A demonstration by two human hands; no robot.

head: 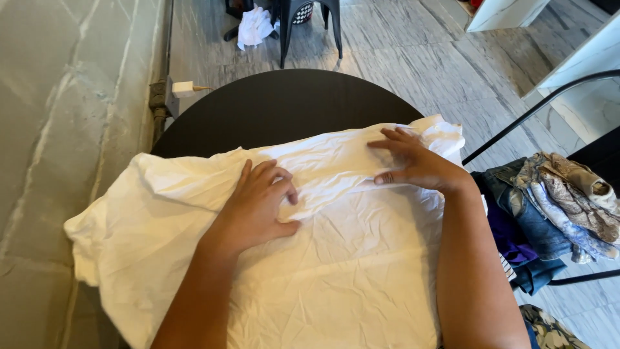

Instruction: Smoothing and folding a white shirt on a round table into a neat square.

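Note:
A wrinkled white cloth [349, 271] lies spread over a round black table [284, 106], with a folded band along its far edge. My left hand [258, 203] rests on the cloth near the middle, fingers curled against the fold. Pressed flat on the folded band farther right, my right hand [416, 161] has its fingers spread and its thumb at the fold's edge. Neither hand has the cloth lifted. The cloth's left corner [84, 236] hangs off the table.
A pile of clothes [549, 213], denim and patterned fabric, sits on a black chair at the right. A grey marble wall [64, 97] with a plugged-in white charger [183, 88] runs along the left. A black stool [310, 26] and white rag [253, 27] are behind on the tiled floor.

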